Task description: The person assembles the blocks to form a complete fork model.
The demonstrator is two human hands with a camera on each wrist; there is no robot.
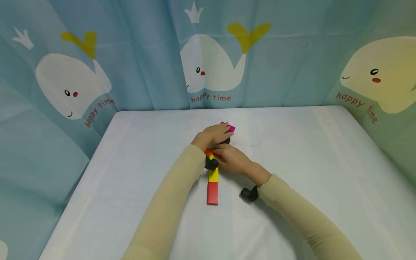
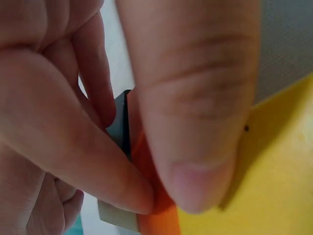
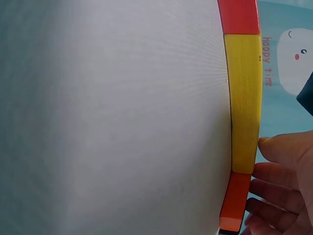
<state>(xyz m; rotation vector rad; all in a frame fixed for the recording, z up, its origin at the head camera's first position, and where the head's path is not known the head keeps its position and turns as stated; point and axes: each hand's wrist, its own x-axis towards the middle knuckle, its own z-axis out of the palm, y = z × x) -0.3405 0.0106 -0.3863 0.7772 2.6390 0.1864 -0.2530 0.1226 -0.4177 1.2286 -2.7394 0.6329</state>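
Observation:
A row of flat blocks lies on the table: a red block (image 1: 212, 193) nearest, a yellow block (image 1: 213, 176), then an orange block (image 1: 209, 152). Beyond them are a dark block (image 1: 226, 141) and a magenta block (image 1: 232, 128), both partly covered. My left hand (image 1: 215, 134) lies over these far blocks with its fingers stretched to the right; its thumb is hidden in the head view. My right hand (image 1: 234, 159) is at the row's right side, its fingertips by the orange block. In the right wrist view, thumb and fingers (image 3: 276, 188) touch beside the yellow and orange blocks, not wrapped round them.
Black wrist cameras hang below the left wrist (image 1: 211, 163) and the right wrist (image 1: 249, 194). The white table (image 1: 325, 162) ends at a blue curtain (image 1: 146, 54) with whale prints. In the left wrist view, a large digit hides part of the blocks.

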